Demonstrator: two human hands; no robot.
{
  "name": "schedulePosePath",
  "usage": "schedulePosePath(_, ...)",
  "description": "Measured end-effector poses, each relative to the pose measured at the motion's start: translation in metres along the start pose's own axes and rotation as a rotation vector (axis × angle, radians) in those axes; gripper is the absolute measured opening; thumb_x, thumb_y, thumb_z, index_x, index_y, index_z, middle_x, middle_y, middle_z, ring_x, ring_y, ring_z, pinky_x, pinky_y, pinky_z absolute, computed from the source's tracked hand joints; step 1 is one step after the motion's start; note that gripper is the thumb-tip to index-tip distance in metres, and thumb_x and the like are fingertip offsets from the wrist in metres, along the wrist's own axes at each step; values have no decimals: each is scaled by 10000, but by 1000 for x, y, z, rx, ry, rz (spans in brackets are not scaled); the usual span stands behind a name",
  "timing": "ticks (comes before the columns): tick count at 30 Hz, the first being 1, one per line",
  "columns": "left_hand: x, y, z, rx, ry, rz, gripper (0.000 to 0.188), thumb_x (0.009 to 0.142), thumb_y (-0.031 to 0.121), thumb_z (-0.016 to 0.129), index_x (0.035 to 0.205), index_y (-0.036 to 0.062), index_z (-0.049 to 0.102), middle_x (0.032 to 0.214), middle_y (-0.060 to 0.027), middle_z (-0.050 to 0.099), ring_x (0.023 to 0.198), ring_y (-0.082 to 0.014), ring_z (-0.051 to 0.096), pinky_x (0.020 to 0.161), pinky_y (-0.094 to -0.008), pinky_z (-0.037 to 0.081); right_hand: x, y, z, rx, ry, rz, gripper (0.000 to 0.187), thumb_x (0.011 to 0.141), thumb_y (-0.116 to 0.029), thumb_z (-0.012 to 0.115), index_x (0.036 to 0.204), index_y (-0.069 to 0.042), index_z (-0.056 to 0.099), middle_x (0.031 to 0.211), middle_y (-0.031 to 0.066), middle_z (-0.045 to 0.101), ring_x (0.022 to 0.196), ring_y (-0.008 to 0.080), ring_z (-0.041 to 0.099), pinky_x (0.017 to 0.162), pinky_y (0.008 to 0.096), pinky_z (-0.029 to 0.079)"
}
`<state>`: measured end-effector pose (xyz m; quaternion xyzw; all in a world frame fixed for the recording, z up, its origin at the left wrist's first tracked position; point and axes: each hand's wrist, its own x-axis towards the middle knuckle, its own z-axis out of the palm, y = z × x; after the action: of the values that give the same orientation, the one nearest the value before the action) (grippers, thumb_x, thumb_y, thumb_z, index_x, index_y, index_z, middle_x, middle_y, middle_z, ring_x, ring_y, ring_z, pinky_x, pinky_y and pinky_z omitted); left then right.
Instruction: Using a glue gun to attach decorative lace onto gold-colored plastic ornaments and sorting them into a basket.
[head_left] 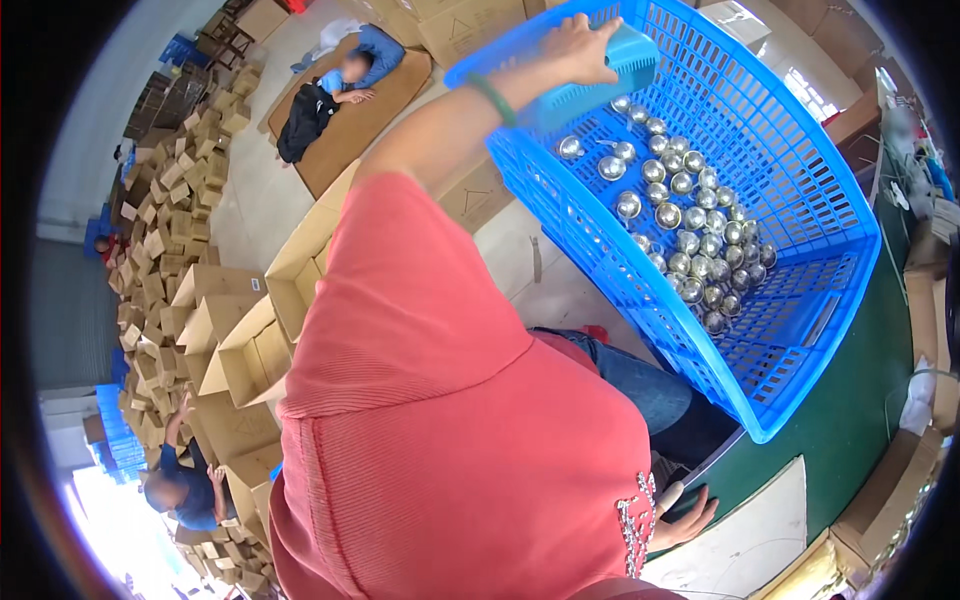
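Observation:
My left arm, with a green bangle at the wrist, stretches out over the far side of a large blue plastic basket. The left hand is closed on a small teal plastic container with slotted sides, tilted above the basket's rim. Part of this container is blurred and hidden by the hand. Many shiny silvery balls lie inside the large basket, heaped toward its near right part. Lower right, my right hand rests with fingers stretched out at the edge of a green table; part of it is behind my red shirt.
A white sheet lies on the table, with cardboard along its side. Open cardboard boxes stand at the left, beside a big pile of small boxes. One person lies on a cardboard sheet; another is lower left.

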<state>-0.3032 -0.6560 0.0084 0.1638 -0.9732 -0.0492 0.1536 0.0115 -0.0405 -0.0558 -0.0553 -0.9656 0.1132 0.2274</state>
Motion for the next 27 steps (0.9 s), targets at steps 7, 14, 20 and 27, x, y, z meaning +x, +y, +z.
schedulePosePath(7,27,-2,79,194,-353,15,1092,760,472,843,1681,301,281,1517,-262,450,1428,-465,423,1133,-604,392,-3,7,4,12,13,-57,524,1025,-489,667,1344,-75,697,1528,191,559,1419,400,513,1157,569,385)
schedulePosePath(14,32,-10,132,166,-521,-2,1122,761,521,846,1683,260,263,1575,-269,450,1439,-466,456,1162,-571,428,-3,-5,-2,-18,14,5,488,1003,-429,720,1334,-71,699,1516,187,569,1391,407,532,1147,571,400)
schedulePosePath(20,41,-80,147,61,-471,-61,1108,764,513,847,1656,106,331,1575,-253,501,1409,-397,537,1189,-478,432,8,-28,-10,32,-56,117,450,996,-363,734,1335,-71,696,1534,160,555,1432,375,488,1190,533,354)
schedulePosePath(27,46,-54,171,-214,-466,-55,1075,782,444,848,1648,66,335,1514,-253,562,1361,-363,584,1139,-443,473,8,-40,-18,-6,-120,223,427,979,-294,739,1334,-63,683,1538,156,554,1463,381,453,1208,548,321)
